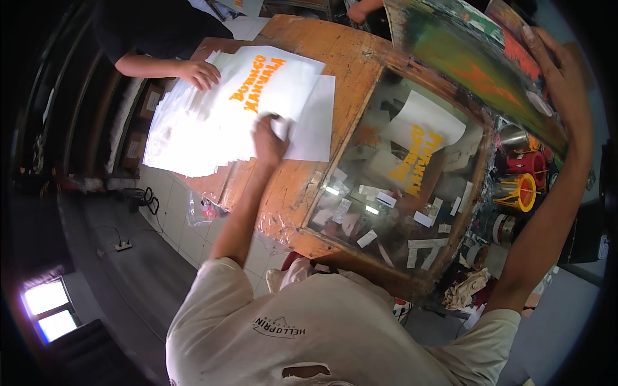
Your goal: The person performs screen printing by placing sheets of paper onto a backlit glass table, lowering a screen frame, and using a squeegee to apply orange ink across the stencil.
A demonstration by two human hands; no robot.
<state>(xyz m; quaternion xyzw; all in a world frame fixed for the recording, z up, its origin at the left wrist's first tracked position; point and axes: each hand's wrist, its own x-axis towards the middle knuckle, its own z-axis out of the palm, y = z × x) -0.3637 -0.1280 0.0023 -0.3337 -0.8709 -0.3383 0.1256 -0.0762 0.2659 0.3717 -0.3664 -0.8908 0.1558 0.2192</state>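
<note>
My left hand (270,140) is closed, thumb and fingers pinching the near edge of a white sheet of paper (293,71) with orange lettering. That sheet lies over a spread stack of white paper (187,135) on the wooden table. My right hand (559,67) grips the upper right edge of a raised, tilted screen-printing frame (444,61), smeared with green, red and orange ink. Below the frame, a glass panel (360,212) set in wood carries orange lettering, a curled white sheet (425,119) and several scraps of tape.
Another person's hand (201,74) rests on the stack's far left. Ink-stained cans, including a yellow-rimmed one (518,192) and a red one (529,164), stand right of the glass. A crumpled rag (468,288) lies below them. The wooden table (277,199) ends above a tiled floor.
</note>
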